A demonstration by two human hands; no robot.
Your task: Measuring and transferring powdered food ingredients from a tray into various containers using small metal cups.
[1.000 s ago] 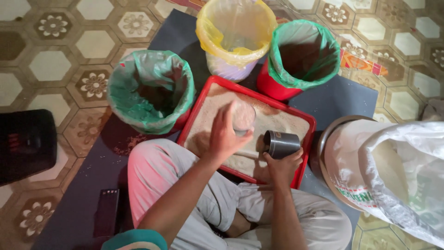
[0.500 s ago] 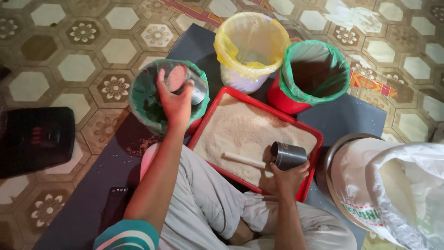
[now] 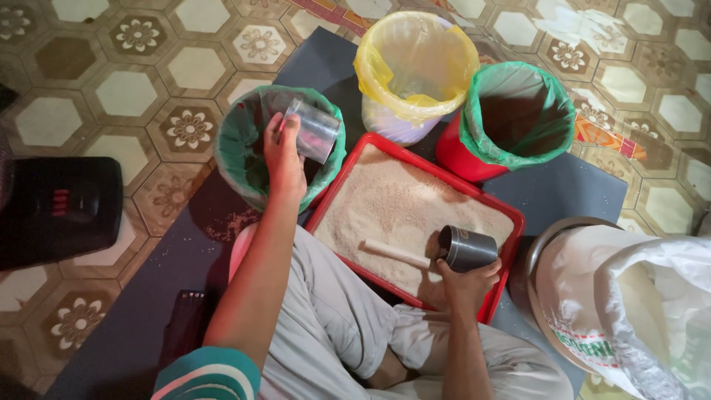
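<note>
Since half a second ago, the clear cup [image 3: 315, 130] is tipped sideways over the green-lined bucket [image 3: 237, 148], grasped by the left hand [image 3: 284, 157]; the metal cup [image 3: 466, 248] is clutched by the right hand [image 3: 465, 285].

Setting: domestic interior, floor-level work area. Floor [image 3: 111, 96] of patterned hexagonal tiles with flower motifs, household style. Dark mat [image 3: 563, 192] spread at centre frame, person seated on it. Three bag-lined plastic buckets along the top: green-lined bucket [image 3: 244, 148], yellow-lined bucket [image 3: 415, 70], red bucket [image 3: 511, 126]. Woven sack [image 3: 629, 304] in a metal basin, lower right. Black appliance [image 3: 59, 211], left edge.
</note>
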